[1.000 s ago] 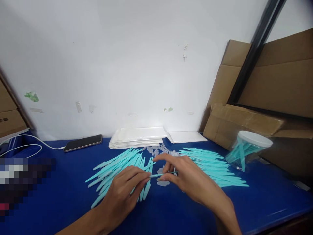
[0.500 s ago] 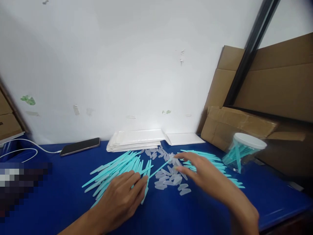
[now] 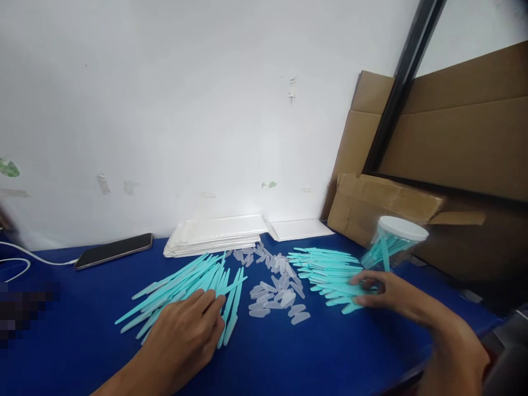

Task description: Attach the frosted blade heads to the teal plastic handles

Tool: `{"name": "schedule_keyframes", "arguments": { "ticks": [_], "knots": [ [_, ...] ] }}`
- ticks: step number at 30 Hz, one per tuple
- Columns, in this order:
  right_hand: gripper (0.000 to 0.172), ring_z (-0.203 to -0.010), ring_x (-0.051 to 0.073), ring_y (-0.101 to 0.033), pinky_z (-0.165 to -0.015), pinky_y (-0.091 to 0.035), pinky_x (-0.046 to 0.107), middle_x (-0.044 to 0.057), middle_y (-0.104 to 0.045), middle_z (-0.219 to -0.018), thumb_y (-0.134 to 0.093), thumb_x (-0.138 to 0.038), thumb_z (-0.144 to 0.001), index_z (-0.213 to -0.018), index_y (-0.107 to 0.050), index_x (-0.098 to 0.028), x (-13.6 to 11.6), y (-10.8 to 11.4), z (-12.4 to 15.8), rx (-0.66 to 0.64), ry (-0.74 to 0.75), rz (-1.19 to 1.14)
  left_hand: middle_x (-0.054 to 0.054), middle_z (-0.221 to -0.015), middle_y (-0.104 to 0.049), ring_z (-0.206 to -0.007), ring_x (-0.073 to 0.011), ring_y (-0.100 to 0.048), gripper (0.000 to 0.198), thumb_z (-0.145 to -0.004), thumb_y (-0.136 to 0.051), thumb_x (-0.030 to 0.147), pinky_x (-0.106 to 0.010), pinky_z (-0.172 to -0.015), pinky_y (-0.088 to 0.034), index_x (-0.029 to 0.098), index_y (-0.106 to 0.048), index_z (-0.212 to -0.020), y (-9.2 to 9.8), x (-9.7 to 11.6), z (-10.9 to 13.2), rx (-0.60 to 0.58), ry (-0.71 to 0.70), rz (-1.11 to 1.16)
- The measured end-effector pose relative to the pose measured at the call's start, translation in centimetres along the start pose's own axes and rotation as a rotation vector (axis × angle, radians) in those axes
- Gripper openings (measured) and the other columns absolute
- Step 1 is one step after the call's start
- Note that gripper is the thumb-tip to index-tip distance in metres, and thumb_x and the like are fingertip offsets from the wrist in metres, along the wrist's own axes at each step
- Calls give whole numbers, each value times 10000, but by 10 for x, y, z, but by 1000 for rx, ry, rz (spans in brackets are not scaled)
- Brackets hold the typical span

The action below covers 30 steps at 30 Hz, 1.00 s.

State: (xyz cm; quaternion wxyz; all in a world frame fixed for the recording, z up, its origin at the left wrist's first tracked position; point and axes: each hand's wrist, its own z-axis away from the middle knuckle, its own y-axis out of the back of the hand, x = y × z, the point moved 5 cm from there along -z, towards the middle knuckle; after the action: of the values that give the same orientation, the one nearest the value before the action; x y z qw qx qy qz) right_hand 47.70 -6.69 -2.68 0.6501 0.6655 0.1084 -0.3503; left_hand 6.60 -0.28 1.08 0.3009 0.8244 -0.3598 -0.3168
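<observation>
My left hand [image 3: 187,324] is closed, fingers curled over the left fan of turquoise eyebrow razors [image 3: 169,294]; a thin razor [image 3: 224,259] sticks up past its knuckles and seems to be in its grip, though the fingers hide most of it. Loose razors [image 3: 232,323] lie just right of these fingers. My right hand [image 3: 383,291] rests at the right-hand pile of turquoise razors [image 3: 325,269], thumb and forefinger apart and touching their near ends. Between both piles lie many small translucent blade caps [image 3: 274,297], scattered over the blue table.
White flat packets [image 3: 214,234] are stacked against the wall. A phone [image 3: 115,250] on a white cable lies at the left. A clear jar with a white lid [image 3: 402,228], holding turquoise razors, leans near cardboard boxes [image 3: 383,198] at the right.
My right hand has left the caps and moved right onto the right pile. The razor that stretched between both hands no longer does. The view has turned slightly right.
</observation>
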Motion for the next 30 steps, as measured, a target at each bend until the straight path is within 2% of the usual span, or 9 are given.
{"name": "schedule_keyframes", "arguments": {
  "ticks": [3,8,12,14,16,18,21,26,30],
  "knots": [
    [491,-813,233,-591,-753,-457,341,72,-663,-915,-760,-608,-661,-951,-763,-212,-5,-2,-3,-45,39,-13,-41,-695,-581,-585,-198,-591,255,-896,-382,52,-294,-444,-376,178,-541,-742,-4,0,1,-97,36,-2],
    [398,-756,198,-559,-707,-429,315,34,-642,-800,-710,-586,-751,-818,-724,-194,-31,-9,-4,-134,155,-35,-42,-626,-572,-565,-220,-601,268,-879,-379,66,-311,-454,-407,179,-570,-729,-10,1,4,-266,86,-4],
    [343,-792,209,-584,-726,-432,312,25,-671,-819,-724,-546,-748,-774,-705,-205,-45,-6,-6,-79,202,-28,-50,-665,-605,-586,-207,-605,255,-921,-391,122,-299,-462,-439,173,-596,-778,-7,5,3,-219,113,28],
    [351,-808,218,-596,-735,-433,315,27,-689,-832,-712,-561,-759,-774,-705,-210,-53,-4,-5,-43,213,-22,-79,-794,-662,-730,-235,-648,229,-941,-414,170,-321,-537,-514,168,-640,-901,-2,10,3,-139,102,77],
    [387,-826,230,-610,-739,-438,319,34,-708,-861,-686,-602,-775,-784,-708,-215,-61,0,-2,-9,211,-31,-105,-1034,-700,-981,-275,-654,277,-958,-428,203,-384,-732,-586,169,-641,-1133,3,16,3,-96,45,139],
    [416,-826,233,-615,-733,-440,319,36,-714,-866,-660,-635,-788,-790,-705,-221,-71,2,3,29,216,-41,-95,-1304,-641,-1223,-293,-570,396,-979,-422,218,-439,-949,-554,176,-547,-1352,5,23,2,-107,-54,172],
    [413,-816,226,-607,-720,-433,311,31,-702,-834,-649,-633,-802,-796,-693,-223,-87,3,10,55,241,-50,-53,-1488,-516,-1388,-299,-441,496,-997,-409,225,-458,-1058,-499,173,-420,-1490,5,32,-1,-174,-213,183],
    [352,-805,216,-613,-697,-441,300,38,-709,-869,-643,-559,-844,-879,-723,-217,-119,-6,21,-29,299,-70,-36,-1397,-608,-1366,-272,-488,478,-1008,-413,185,-451,-1085,-485,197,-439,-1485,2,34,-1,-181,-219,272],
    [357,-833,223,-630,-706,-450,297,41,-737,-897,-593,-539,-898,-869,-754,-221,-151,-18,34,-152,393,-57,-30,-1185,-723,-1180,-234,-623,376,-1008,-445,133,-391,-985,-545,208,-565,-1357,-1,32,1,-98,-168,356]
  ]
}}
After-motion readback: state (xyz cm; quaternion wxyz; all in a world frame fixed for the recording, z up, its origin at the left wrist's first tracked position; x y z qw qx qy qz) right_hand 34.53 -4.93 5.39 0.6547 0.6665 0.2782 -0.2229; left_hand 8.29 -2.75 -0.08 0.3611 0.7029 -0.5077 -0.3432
